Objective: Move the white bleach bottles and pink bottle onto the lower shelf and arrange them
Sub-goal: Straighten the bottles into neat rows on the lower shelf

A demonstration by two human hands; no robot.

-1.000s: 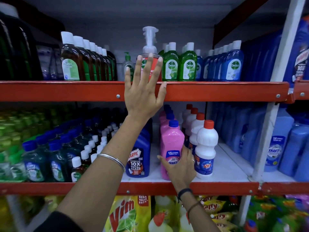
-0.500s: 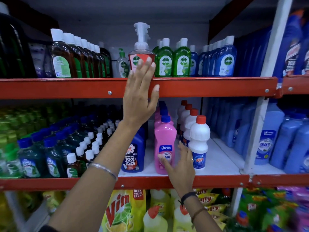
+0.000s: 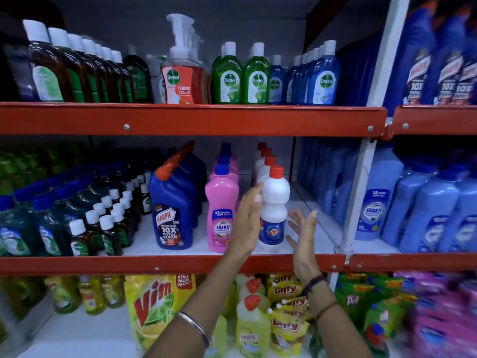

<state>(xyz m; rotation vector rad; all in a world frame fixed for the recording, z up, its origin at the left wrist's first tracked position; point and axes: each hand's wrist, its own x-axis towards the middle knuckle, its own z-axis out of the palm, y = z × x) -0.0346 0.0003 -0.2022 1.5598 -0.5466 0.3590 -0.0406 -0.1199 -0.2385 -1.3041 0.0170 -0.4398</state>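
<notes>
A row of white bleach bottles [image 3: 274, 202] with red caps stands on the middle shelf [image 3: 165, 264], front one nearest the edge. To its left is a row of pink bottles [image 3: 221, 208] with blue caps. My left hand [image 3: 247, 223] is open, fingers up, between the front pink bottle and the front white bottle, at or very near the white one's left side. My right hand [image 3: 303, 231] is open just right of the white bottle, a small gap apart. Neither hand grips anything.
Blue Harpic bottles [image 3: 171, 210] stand left of the pink row, small dark bottles [image 3: 108, 223] further left. Light blue bottles [image 3: 371, 202] fill the right bay past a white upright [image 3: 361, 177]. Dettol bottles [image 3: 255, 73] line the upper shelf. Vim pouches [image 3: 154, 306] and yellow bottles sit below.
My left hand has dropped from the upper shelf's red edge down to the white bottle. My right hand has left the pink bottle and moved to the white bottle's right side.
</notes>
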